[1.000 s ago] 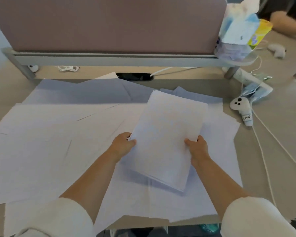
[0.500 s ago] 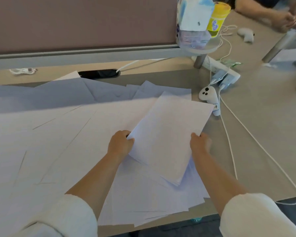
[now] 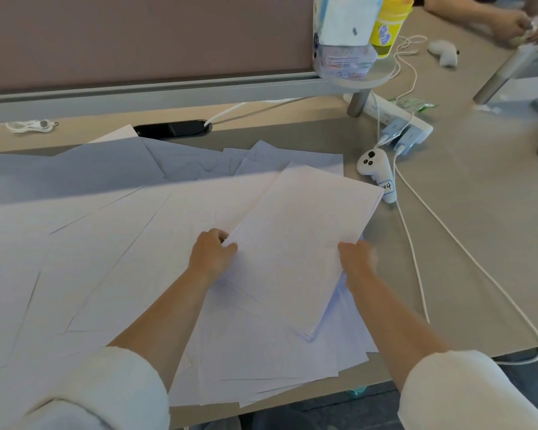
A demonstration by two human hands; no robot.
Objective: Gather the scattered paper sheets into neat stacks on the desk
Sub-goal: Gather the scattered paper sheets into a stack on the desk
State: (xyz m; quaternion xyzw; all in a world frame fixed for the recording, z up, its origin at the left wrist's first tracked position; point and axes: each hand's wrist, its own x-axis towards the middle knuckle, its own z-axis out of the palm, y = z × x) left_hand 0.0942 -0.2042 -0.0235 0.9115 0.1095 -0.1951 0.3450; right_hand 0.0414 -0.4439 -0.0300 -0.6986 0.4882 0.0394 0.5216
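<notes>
Paper stack [image 3: 298, 243] pinched at side edges by your left hand [image 3: 212, 252] & right hand [image 3: 356, 257]; mid-gather, nxt prob. square it on desk [image 3: 466, 249].

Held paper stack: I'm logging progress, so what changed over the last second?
The left hand and right hand carried the held stack rightward, its far corner now close to the white controller. Both kept their grip on its side edges; the scattered sheets stayed put.
</notes>
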